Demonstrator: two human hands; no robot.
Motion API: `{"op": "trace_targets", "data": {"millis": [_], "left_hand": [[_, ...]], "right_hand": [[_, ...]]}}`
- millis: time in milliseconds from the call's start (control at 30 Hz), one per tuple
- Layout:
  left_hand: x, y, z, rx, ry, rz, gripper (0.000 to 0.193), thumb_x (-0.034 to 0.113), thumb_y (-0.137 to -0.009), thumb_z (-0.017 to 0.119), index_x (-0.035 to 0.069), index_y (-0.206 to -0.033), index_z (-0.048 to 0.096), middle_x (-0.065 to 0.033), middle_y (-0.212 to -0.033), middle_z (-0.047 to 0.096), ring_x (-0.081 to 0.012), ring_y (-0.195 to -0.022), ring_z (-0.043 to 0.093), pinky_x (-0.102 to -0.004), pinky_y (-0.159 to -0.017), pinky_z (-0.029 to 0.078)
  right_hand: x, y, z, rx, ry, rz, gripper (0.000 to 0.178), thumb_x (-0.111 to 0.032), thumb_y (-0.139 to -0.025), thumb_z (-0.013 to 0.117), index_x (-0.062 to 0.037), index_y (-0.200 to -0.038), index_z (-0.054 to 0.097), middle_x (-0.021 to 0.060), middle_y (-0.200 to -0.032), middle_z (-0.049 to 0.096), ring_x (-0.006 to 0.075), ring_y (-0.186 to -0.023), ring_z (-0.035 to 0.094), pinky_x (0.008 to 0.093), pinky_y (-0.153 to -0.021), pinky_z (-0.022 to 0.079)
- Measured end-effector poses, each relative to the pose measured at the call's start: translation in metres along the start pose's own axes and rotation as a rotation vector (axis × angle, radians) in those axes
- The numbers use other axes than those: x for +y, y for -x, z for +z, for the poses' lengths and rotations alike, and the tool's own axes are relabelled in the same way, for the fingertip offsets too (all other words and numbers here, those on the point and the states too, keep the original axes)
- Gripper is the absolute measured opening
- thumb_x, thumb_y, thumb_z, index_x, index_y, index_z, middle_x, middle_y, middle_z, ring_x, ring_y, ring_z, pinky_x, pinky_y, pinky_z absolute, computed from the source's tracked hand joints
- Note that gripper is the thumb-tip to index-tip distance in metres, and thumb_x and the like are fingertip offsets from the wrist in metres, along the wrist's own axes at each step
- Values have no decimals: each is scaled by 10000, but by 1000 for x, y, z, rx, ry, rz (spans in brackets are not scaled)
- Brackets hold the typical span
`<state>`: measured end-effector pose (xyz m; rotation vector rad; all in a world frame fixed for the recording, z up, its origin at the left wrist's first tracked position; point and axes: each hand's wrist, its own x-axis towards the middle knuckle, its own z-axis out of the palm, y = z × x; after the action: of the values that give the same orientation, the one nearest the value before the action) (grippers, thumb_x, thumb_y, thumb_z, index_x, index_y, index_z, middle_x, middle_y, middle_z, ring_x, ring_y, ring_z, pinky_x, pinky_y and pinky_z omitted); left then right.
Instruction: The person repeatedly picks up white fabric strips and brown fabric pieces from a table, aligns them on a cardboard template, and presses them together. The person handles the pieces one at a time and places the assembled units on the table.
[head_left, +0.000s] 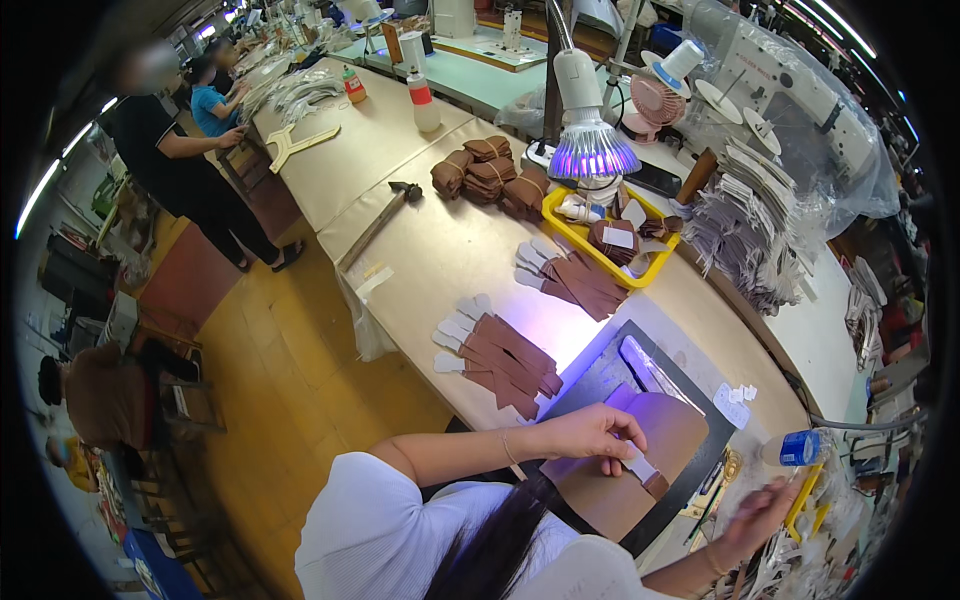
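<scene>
My left hand (592, 438) pinches the white end of a small brown strip (655, 484) against a tan board (590, 500). The board lies tilted on a dark grey slab (703, 470). Off to the right, my right hand (762, 512) is blurred by motion; whether it holds anything is unclear. Just beyond its fingers is a clear bottle with a blue label (798, 449). Ahead of my left hand lie two fanned groups of brown strips with white rounded ends, a nearer one (505, 360) and a farther one (578, 285).
A lamp (592, 140) shines purple over the table (420, 290). Beneath it stands a yellow basket (652, 272) beside bundled brown pieces (490, 175). A hammer (385, 222) lies farther left. Stacked pale sheets (745, 225) are at right. A person in black (185, 170) stands across the aisle.
</scene>
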<state>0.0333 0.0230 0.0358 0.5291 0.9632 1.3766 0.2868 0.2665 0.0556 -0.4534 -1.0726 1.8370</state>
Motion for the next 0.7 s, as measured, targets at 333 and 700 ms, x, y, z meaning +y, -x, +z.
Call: {"op": "trace_targets", "data": {"millis": [333,700], "left_hand": [[-2,-2,-1,-17,8,7,190,79,-879,574,-20,-1041,575,-64,-853,600,-129,-697,632,-227,-623,510],[6,2,2,0,-24,-29,234,85,-861,616,-34,-1058,574,-70,-850,623,-118,-702,621,-228,-638,507]], "right_hand": [[-191,-130,-297,94,311,-588,407,-45,-945,408,50,-1337,357,167,-1318,468,217,-1129,530,316,-871,495],[-57,-50,-41,49,523,101,196,-183,-925,544,-19,-1033,544,-4,-723,564,76,-526,511,191,-507,449]]}}
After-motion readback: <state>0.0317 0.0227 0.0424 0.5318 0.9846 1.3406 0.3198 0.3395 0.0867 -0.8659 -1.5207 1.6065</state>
